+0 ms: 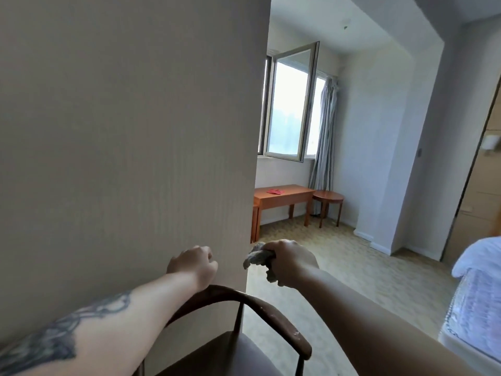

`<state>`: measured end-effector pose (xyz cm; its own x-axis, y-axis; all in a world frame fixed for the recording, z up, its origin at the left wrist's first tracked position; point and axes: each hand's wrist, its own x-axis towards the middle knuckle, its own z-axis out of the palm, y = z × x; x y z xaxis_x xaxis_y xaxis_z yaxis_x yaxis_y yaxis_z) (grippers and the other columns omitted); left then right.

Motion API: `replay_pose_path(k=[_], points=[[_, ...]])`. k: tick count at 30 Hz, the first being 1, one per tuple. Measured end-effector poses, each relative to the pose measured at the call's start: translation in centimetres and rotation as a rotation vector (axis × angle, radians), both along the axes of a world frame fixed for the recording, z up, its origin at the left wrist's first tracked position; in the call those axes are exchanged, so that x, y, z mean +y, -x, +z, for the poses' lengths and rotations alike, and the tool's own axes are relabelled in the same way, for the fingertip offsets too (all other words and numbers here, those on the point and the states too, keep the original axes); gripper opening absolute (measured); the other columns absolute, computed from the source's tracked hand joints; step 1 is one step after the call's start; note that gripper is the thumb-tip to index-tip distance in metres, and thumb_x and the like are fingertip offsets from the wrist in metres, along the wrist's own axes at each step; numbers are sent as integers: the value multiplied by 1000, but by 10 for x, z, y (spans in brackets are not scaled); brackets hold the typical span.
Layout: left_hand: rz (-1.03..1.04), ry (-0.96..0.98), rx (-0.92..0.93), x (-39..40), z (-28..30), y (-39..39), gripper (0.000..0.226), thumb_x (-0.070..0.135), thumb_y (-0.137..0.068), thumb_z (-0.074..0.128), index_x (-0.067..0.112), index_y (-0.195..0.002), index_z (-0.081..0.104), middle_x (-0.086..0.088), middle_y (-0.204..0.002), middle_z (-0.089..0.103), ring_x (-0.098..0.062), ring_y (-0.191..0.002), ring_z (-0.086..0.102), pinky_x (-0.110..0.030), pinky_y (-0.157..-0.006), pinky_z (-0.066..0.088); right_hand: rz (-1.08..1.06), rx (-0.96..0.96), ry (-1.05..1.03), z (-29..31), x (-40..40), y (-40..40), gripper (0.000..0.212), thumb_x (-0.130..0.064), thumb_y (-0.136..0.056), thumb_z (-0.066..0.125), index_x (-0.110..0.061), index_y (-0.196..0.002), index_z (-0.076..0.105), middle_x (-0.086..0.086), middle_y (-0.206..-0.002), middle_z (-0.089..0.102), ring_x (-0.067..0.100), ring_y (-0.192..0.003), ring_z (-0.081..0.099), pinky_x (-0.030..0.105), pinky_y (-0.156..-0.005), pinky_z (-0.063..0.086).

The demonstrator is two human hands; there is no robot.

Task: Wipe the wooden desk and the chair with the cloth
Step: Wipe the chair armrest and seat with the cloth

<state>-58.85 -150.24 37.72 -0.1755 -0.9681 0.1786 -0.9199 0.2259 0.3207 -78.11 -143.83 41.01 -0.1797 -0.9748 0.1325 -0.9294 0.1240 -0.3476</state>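
My right hand (291, 260) grips a crumpled grey cloth (256, 259), which bulges out to the left of the fist. My left hand (193, 263) is curled into a fist in front of the wall, and nothing shows in it. Its wrist lies just above the curved brown back rail of the chair (267, 318). The chair stands low in the view between my forearms, with its dark seat partly cut off at the bottom. The wooden desk (287, 196) stands far off under the window, partly hidden by the wall corner.
A large beige wall (122, 131) fills the left half, and its corner edge is right by my hands. Something red (274, 191) lies on the desk. A round side table (328, 198) stands to the desk's right. A bed (471, 294) is at the right. Carpet lies between.
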Motion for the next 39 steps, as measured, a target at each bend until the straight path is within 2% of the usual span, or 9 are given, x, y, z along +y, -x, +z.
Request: replay_pose_path(k=[3,7,9,13,17,21,27,31,39], points=[[9,13,-9,2,5,46,32,32,-95,42,26,-122,57,3,-129,57,-20,-113,54,-30,-90,41,31,5,4,2,-1,39,44,-9,-83,67,-41,-114,66,-8,-94,70,14,-78,69,34,-69,61],[7,68,40,0,9,106,32,32,-95,43,25,-122,58,1,-128,57,-22,-114,53,-31,-90,39,56,31,47,1,-5,91,49,-12,-82,70,-43,-119,62,-7,-100,70,17,-84,68,36,-72,60],[-10,58,46,-1,2,133,31,32,-95,43,25,-122,58,1,-129,56,-22,-116,52,-32,-91,39,60,48,27,-6,-7,114,49,-12,-81,68,-44,-118,62,-7,-100,70,18,-86,68,37,-75,59],[-26,9,21,-7,-22,168,29,32,-94,45,26,-118,59,2,-128,56,-20,-116,51,-32,-93,39,57,31,-61,-25,-20,152,48,-7,-82,65,-44,-113,64,-7,-97,69,16,-82,68,35,-72,60],[13,-46,-3,-28,-39,180,30,30,-93,45,26,-121,58,2,-128,56,-20,-117,51,-33,-94,39,40,39,-106,-42,-45,172,46,-11,-81,67,-41,-115,64,-4,-100,69,18,-83,69,37,-74,60],[19,-73,-15,-65,-56,187,31,29,-93,46,27,-121,58,2,-128,56,-20,-118,51,-33,-96,38,36,4,-158,-59,-78,179,42,-7,-82,62,-38,-109,65,-5,-95,69,14,-70,70,34,-67,61],[10,-124,-16,-127,-72,193,30,30,-92,46,27,-119,59,2,-128,56,-20,-118,52,-32,-96,41,54,-6,-179,-81,-131,178,43,-11,-81,65,-36,-115,64,-3,-103,68,20,-87,69,38,-77,59],[56,-172,-48,-148,-84,196,29,30,-92,46,27,-118,59,2,-126,57,-21,-116,53,-33,-94,42,81,-23,-234,-95,-158,190,45,-13,-81,66,-37,-119,62,-2,-105,68,21,-89,68,39,-79,59],[198,-219,-45,-171,-113,252,32,28,-94,45,28,-124,56,5,-129,56,-19,-117,52,-31,-92,40,129,-5,-291,-113,-207,265,40,-9,-76,63,-33,-106,67,-3,-93,70,17,-76,70,37,-72,60]])
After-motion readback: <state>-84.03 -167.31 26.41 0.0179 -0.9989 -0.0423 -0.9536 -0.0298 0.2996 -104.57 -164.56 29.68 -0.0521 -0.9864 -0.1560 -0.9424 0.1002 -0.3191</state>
